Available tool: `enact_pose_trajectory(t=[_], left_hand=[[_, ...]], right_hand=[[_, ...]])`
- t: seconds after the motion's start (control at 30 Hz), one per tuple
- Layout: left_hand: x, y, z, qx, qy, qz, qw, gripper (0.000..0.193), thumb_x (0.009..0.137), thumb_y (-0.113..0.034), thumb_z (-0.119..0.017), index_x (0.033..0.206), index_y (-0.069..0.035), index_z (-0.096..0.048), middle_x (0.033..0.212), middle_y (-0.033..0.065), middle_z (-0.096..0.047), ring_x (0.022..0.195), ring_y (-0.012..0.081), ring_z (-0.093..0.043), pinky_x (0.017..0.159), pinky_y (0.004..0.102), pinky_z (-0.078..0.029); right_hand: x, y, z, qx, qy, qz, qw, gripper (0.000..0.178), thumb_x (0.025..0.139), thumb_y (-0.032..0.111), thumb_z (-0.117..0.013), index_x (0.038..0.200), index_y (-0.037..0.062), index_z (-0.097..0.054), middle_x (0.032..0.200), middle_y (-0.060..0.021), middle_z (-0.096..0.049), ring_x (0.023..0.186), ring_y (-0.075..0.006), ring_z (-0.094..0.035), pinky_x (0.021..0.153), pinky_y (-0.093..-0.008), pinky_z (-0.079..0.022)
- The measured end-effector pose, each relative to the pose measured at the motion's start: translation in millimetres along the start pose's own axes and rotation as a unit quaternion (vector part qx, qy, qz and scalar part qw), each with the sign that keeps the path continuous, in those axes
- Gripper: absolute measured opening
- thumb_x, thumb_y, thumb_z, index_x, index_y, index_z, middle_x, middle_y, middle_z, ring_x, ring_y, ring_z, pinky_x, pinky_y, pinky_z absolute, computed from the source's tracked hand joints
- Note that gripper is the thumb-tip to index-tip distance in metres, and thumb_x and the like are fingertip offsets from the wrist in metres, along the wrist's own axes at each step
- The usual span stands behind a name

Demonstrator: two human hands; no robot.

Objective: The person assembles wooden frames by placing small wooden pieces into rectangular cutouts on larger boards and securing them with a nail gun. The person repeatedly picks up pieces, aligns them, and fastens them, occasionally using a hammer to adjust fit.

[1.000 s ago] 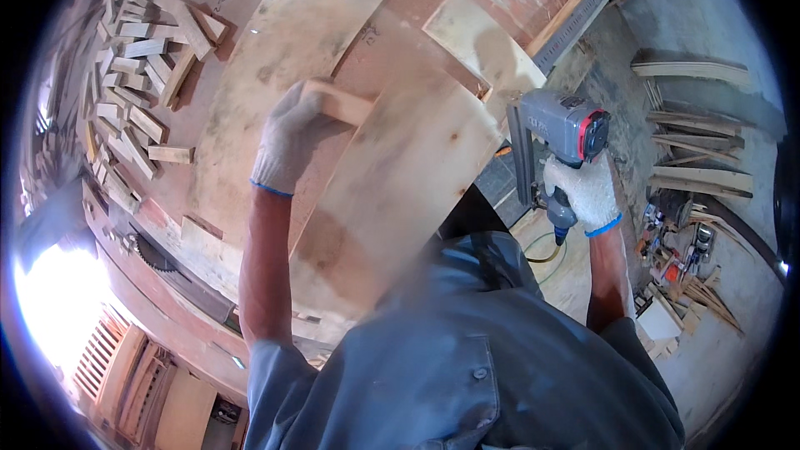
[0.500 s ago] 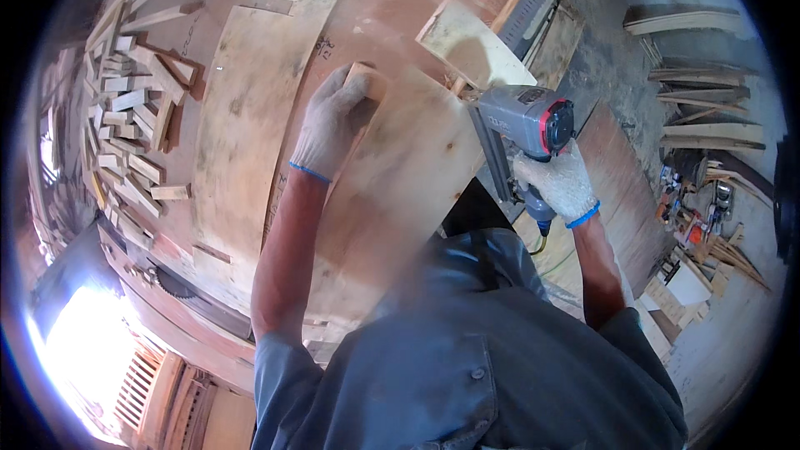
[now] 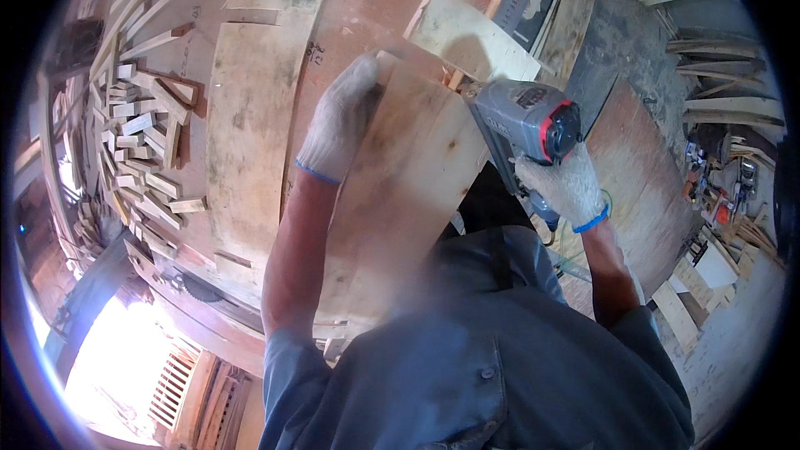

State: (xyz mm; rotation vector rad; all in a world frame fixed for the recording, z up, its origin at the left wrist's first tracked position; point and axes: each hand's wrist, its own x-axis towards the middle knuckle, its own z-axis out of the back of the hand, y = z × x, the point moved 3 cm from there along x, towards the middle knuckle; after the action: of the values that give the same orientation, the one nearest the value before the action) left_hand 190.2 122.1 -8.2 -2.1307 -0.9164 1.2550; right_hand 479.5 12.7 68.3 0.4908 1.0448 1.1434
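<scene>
Here we hold a pale wooden board [image 3: 400,200] tilted up from our chest toward the far side of the workbench [image 3: 333,25], its upper end near a smaller pale board [image 3: 471,37] that lies flat on the reddish bench top. Our left hand [image 3: 342,117], in a white knit glove with a blue cuff, is closed over the board's upper left edge, fingers wrapped around the top corner, so it is clamped on the wood. Our right hand [image 3: 562,183], gloved the same way, is wrapped tight around the handle of a grey nail gun [image 3: 525,121] with a red ring at its rear cap; the tool's body sits just beside the board's right edge, its nose pointing toward the upper end of the board, though we cannot tell whether the tip actually touches the wood. The two hands are well apart, one on each side of the board. To the left, a long curved plank [image 3: 250,117] lies flat on the bench, and beyond it a heap of short wood offcuts [image 3: 137,150] is scattered. On the right, curved wooden pieces [image 3: 725,75] lie on the floor.
</scene>
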Motion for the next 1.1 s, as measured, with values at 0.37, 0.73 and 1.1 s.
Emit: enact_pose_trajectory(t=[0.37,0.73,1.1], left_hand=[[-35,-23,-40,0.126,-0.035,-0.017,0.991,0.047,0.109,-0.028,-0.059,0.145,0.001,-0.057,0.13,0.0071,-0.066,0.121,0.0155,-0.061,0.108,0.0316,-0.047],[-41,-34,-59,0.364,-0.033,-0.089,0.927,0.044,0.105,-0.019,-0.064,0.144,0.0,-0.057,0.127,0.0037,-0.062,0.115,0.0111,-0.058,0.101,0.029,-0.048],[-22,-7,-13,0.28,-0.042,-0.007,0.959,0.049,0.101,-0.02,-0.068,0.146,-0.003,-0.057,0.101,-0.0002,-0.066,0.085,0.0061,-0.058,0.073,0.0248,-0.05]], right_hand=[[-19,-21,-3,0.071,-0.021,-0.097,0.993,0.045,0.082,0.016,-0.083,0.121,-0.0011,-0.068,0.108,-0.0146,-0.076,0.097,-0.0239,-0.074,0.087,-0.0396,-0.058],[-21,-25,0,0.041,-0.01,-0.085,0.995,0.038,0.087,0.008,-0.08,0.122,0.0016,-0.068,0.097,-0.0046,-0.073,0.081,-0.0124,-0.068,0.074,-0.0324,-0.057],[-106,-95,36,0.103,-0.11,-0.196,0.969,0.025,0.089,0.002,-0.075,0.113,0.002,-0.067,0.094,-0.0061,-0.072,0.077,-0.0139,-0.069,0.07,-0.0319,-0.056]])
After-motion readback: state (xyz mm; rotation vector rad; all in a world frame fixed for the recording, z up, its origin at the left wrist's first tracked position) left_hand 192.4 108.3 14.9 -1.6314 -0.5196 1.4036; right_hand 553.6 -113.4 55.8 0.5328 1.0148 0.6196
